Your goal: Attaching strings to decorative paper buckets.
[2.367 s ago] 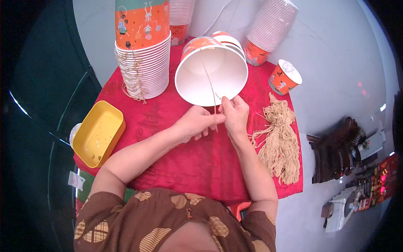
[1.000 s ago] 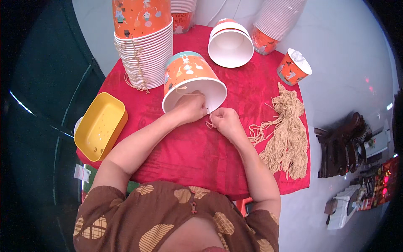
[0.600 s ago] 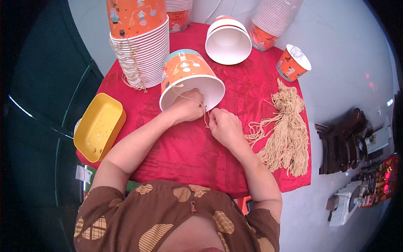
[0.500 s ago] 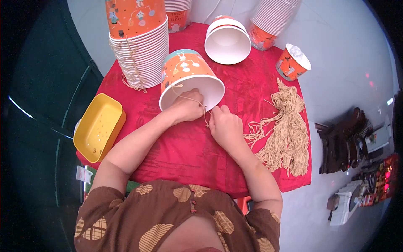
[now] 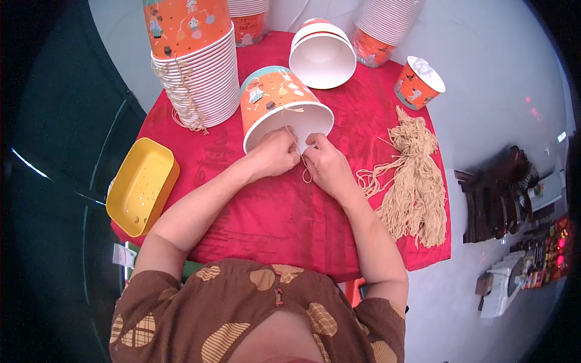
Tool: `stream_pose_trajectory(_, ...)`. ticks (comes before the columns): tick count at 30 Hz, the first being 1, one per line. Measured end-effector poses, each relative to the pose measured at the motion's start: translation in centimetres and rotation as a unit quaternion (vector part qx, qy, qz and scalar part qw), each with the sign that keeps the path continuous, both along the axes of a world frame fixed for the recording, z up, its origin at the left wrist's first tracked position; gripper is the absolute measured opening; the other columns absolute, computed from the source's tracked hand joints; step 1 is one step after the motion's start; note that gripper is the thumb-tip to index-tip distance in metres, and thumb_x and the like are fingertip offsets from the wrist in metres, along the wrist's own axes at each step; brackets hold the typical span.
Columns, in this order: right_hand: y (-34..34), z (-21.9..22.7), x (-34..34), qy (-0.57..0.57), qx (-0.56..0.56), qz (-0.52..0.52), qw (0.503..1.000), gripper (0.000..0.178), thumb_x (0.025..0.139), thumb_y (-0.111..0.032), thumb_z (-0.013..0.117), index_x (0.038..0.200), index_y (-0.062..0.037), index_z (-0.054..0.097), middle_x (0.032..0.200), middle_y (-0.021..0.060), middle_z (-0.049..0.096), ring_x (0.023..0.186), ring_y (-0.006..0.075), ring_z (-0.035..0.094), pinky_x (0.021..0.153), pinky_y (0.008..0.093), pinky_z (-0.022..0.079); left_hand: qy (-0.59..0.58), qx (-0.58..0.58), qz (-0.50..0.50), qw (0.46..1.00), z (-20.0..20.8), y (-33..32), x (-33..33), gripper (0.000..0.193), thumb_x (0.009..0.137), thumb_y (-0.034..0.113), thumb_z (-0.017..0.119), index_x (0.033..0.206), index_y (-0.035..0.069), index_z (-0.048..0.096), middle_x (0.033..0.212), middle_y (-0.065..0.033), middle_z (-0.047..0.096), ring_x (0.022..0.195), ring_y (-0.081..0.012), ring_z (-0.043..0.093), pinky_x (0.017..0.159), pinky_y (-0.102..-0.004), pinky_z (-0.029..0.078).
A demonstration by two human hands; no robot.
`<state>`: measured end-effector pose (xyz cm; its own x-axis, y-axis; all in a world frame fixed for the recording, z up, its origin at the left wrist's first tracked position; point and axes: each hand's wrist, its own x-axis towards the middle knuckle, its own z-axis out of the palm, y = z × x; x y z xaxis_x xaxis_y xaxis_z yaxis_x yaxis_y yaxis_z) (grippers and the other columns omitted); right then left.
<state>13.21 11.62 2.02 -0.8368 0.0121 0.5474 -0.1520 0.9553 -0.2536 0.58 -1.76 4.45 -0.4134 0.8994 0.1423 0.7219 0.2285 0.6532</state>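
Observation:
An orange paper bucket (image 5: 275, 100) with a white rim and a teal base lies on its side, its mouth turned toward me. Thin beige cord (image 5: 298, 143) runs through the rim, with a short end showing at the top edge. At the lower rim my left hand (image 5: 277, 153) pinches the cord, fingertips at the mouth. Close beside it, my right hand (image 5: 328, 163) has thumb and fingers closed on the same cord, and a small loop hangs below. A bundle of beige cords (image 5: 416, 181) lies to the right.
Nested buckets (image 5: 200, 78) stand upside down at the back left, cords along their rims. Two nested buckets (image 5: 322, 60) lie behind. A small orange cup (image 5: 419, 83) with white stuffing stands at right, a yellow bin (image 5: 143, 186) at left. Red cloth (image 5: 266, 224) covers the table.
The bucket has turned and shifted slightly right. My left hand has drawn back from inside its mouth, and my right hand has moved up against the rim, beside the left.

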Motion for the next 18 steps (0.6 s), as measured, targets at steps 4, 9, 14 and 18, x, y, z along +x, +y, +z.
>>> stream_pose_trajectory(4, 0.3, 0.1, 0.2, -0.016, -0.061, 0.010, 0.998, 0.005, 0.080, -0.001, 0.061, 0.079, 0.0036, 0.060, 0.105, 0.0169, 0.058, 0.084, 0.0363, 0.064, 0.071, 0.0448, 0.055, -0.055, 0.013, -0.012, 0.998, -0.4, 0.2, 0.0, 0.013, 0.076, 0.008, 0.057, 0.076, -0.004, 0.062, 0.083, -0.0225, 0.064, 0.079, -0.0373, 0.064, 0.072, -0.0432, 0.049)
stream_pose_trajectory(9, 0.5, 0.0, 0.1, -0.013, -0.084, 0.022, 0.996, 0.004, 0.080, 0.000, 0.061, 0.079, 0.0043, 0.060, 0.104, 0.0179, 0.058, 0.084, 0.0368, 0.063, 0.072, 0.0451, 0.054, -0.121, 0.024, 0.013, 0.992, -0.8, 0.4, -0.1, 0.011, 0.078, 0.008, 0.056, 0.078, -0.002, 0.062, 0.073, -0.0204, 0.064, 0.073, -0.0362, 0.063, 0.068, -0.0411, 0.049)
stream_pose_trajectory(14, 1.0, -0.3, -0.1, -0.023, -0.128, 0.046, 0.990, 0.004, 0.079, 0.002, 0.061, 0.080, 0.0053, 0.059, 0.105, 0.0177, 0.058, 0.088, 0.0339, 0.063, 0.076, 0.0386, 0.052, -0.039, 0.031, -0.012, 0.999, -2.0, 0.3, -0.1, 0.009, 0.085, 0.007, 0.058, 0.085, -0.002, 0.061, 0.082, -0.0180, 0.066, 0.078, -0.0281, 0.064, 0.071, -0.0376, 0.050)
stream_pose_trajectory(18, 1.0, 0.5, 0.4, -0.049, -0.149, 0.050, 0.986, 0.005, 0.079, 0.002, 0.061, 0.079, 0.0054, 0.058, 0.105, 0.0179, 0.059, 0.088, 0.0333, 0.062, 0.075, 0.0385, 0.051, -0.033, 0.031, -0.037, 0.998, -2.4, 0.3, -0.2, 0.011, 0.081, 0.003, 0.063, 0.091, -0.001, 0.060, 0.088, -0.0190, 0.066, 0.085, -0.0332, 0.065, 0.075, -0.0390, 0.051)
